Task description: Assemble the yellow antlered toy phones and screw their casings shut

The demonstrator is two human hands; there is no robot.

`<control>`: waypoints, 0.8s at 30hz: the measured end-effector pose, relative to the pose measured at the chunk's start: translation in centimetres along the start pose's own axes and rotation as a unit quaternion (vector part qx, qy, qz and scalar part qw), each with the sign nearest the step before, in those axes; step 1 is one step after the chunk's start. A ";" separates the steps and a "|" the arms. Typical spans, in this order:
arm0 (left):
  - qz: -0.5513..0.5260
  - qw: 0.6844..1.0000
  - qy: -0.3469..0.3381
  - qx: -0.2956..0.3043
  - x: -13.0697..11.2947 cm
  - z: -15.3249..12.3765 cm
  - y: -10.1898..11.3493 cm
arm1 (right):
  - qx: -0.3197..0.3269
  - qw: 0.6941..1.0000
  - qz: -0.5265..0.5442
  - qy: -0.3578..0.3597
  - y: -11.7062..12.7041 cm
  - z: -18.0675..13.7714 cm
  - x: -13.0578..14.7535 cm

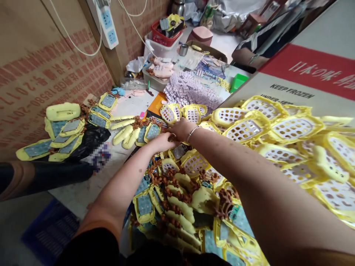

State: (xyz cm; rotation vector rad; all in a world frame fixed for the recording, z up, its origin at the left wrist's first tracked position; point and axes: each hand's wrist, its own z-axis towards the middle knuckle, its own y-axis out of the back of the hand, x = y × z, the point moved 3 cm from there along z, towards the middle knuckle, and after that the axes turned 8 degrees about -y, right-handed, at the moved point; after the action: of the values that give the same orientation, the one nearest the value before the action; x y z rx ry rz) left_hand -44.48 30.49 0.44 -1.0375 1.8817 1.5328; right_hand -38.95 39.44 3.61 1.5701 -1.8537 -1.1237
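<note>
My left hand [161, 142] and my right hand [181, 129] meet over the middle of a heap of yellow toy shells [194, 162]. Both hands are curled with fingers closed on a small yellow piece I cannot make out clearly. A silver bracelet [192, 132] rings my right wrist. Under my forearms lie yellow shells with grey keypads [144, 204] and brown antler-shaped parts [169, 184]. Perforated yellow front covers [245, 129] pile up to the right.
More keypad shells [66, 131] lie at the left on the white table [80, 192] beside a black bag [93, 138]. A cardboard box [305, 88] rises at right. Purple small parts [191, 90], a red basket [163, 37] and a power strip [107, 22] are at the back. Another person's arm [246, 57] shows far right.
</note>
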 end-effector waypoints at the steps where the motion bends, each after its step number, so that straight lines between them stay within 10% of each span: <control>1: -0.005 1.000 0.001 0.004 0.0 0.7 -0.5 | -0.004 1.000 -0.007 0.003 -0.2 0.0 -0.2; 24: 0.020 0.999 0.026 -0.038 0.1 -0.4 -1.3 | -0.041 0.999 -0.024 0.005 -0.7 -2.0 0.1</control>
State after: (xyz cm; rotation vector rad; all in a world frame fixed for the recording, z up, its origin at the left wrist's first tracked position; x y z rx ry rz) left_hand -43.44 29.99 -0.29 -1.0882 1.9022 1.6266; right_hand -37.00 38.74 4.18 1.5795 -1.7486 -1.1945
